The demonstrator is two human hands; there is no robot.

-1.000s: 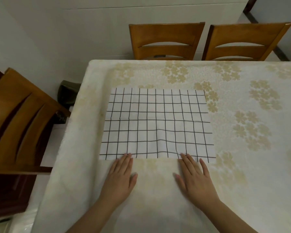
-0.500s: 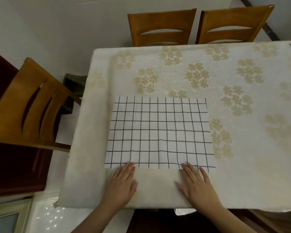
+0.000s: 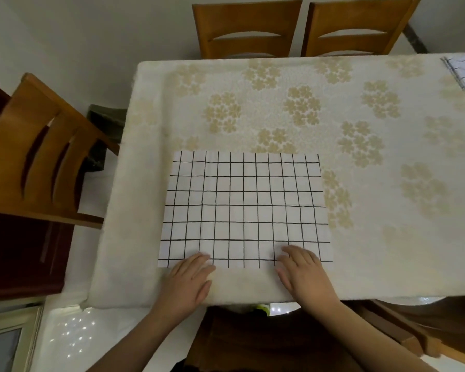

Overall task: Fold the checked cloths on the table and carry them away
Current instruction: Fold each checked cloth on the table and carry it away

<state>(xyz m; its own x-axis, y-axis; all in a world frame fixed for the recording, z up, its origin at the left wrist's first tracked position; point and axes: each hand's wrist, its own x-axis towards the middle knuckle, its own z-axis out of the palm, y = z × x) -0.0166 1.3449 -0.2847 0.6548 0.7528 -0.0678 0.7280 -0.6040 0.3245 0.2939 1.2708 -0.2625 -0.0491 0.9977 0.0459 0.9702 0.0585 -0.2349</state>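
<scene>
Checked cloth flat; left hand, right hand — fingers straight — on near edge.

Left hand: lower centre of the frame, left of the midline, palm down, fingers straight and close together, pointing toward the top of the frame, thumb spread out to the right. Bare forearm runs from it down and left to the bottom edge.

Right hand: lower centre, right of the midline, palm down, fingers extended and slightly fanned, pointing up and a little left, thumb out to the left. Bare forearm runs down and right to the bottom right corner. The two hands are level and well apart.
</scene>
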